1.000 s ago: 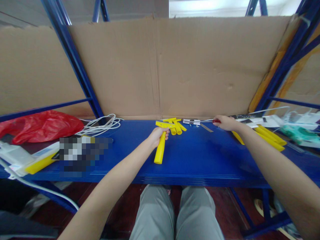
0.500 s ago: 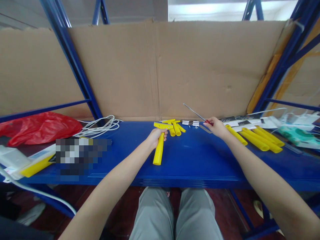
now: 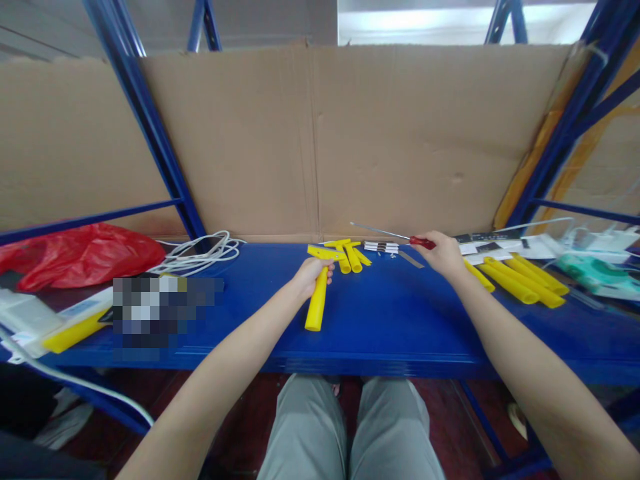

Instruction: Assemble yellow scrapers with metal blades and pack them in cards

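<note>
My left hand (image 3: 313,275) is wrapped round a yellow T-shaped scraper (image 3: 315,312), just below its crosspiece; the tube-like handle end points toward me. In my right hand (image 3: 444,253) is a screwdriver (image 3: 421,242) with a red handle, its long metal shaft pointing left, level with the scraper head but apart from it. Between the hands lie several yellow handle parts (image 3: 355,261), a stack of small white packs (image 3: 381,247), small screws (image 3: 393,255) and a flat metal blade (image 3: 411,259).
Several yellow tubes (image 3: 515,283) lie to the right, near a green-and-white packet (image 3: 595,270). At left are a red plastic bag (image 3: 85,257), a coiled white cable (image 3: 215,253) and a pixelated patch. Cardboard (image 3: 400,140) stands behind the blue table (image 3: 380,320).
The screwdriver has swung to a flatter angle, its tip further left and lower. My right hand has shifted slightly right. The left hand and scraper are almost unmoved.
</note>
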Demonstrator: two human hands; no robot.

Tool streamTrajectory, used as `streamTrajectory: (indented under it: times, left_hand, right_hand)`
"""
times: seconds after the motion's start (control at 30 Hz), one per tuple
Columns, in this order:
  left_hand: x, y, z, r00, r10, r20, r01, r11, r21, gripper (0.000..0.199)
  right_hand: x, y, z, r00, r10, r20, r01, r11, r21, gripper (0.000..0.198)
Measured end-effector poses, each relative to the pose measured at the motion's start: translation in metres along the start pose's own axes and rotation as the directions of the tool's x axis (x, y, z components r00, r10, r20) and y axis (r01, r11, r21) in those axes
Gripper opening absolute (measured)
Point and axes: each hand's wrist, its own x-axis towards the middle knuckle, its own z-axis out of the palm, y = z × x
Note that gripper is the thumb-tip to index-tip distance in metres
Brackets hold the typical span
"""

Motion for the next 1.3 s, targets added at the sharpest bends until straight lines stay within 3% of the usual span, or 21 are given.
streamTrajectory:
  times: [0.13,0.3,0.77,1.3]
  left_hand:
    - [0.002,-0.002,-0.002,0.999,0.008,-0.031,-0.007,0.999,0.033,0.022]
    - [0.005,-0.001,-0.003,0.998,0.014,-0.064,-0.009,0.997,0.073,0.020]
    - [-0.003,0.000,0.003,0.996,0.076,-0.054,-0.068,0.990,0.123,0.023]
    - [-0.003,-0.001,0.002,0.994,0.097,-0.051,-0.087,0.982,0.166,0.023]
  right_hand:
    - [0.002,0.002,-0.001,0.989,-0.143,0.034,0.144,0.989,-0.032,0.021]
    - [0.001,-0.002,0.001,0.975,-0.205,0.087,0.210,0.976,-0.052,0.022]
    - [0.000,-0.011,-0.001,0.980,-0.139,0.143,0.146,0.989,-0.037,0.023]
    - [0.000,-0.010,0.001,0.979,-0.151,0.134,0.157,0.987,-0.041,0.023]
